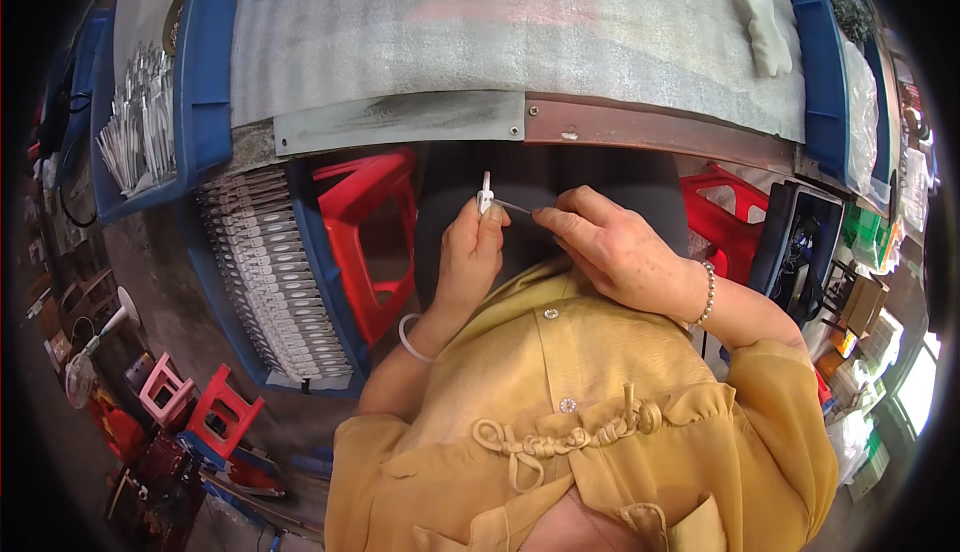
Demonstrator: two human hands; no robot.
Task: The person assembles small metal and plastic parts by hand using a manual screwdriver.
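Over my lap, in front of the bench edge, my left hand [472, 254] pinches a small white plastic piece [485, 198] between thumb and fingers. A narrow, pale tip sticks up from that piece, and most of it is hidden in my grip. Just to the right, my right hand [622, 257] is closed with thumb and index finger on a thin metal rod [516, 213]. The rod's far end reaches toward the white piece beside my left fingers; whether they touch, I cannot tell.
A foam-covered bench [500, 47] with a metal edge strip [400, 120] lies ahead. On the left, a blue bin [205, 72] contains slim white parts; below it, a blue crate [325, 282] holds stacked white pieces with thin metal ends. Red stools [365, 252] flank my legs.
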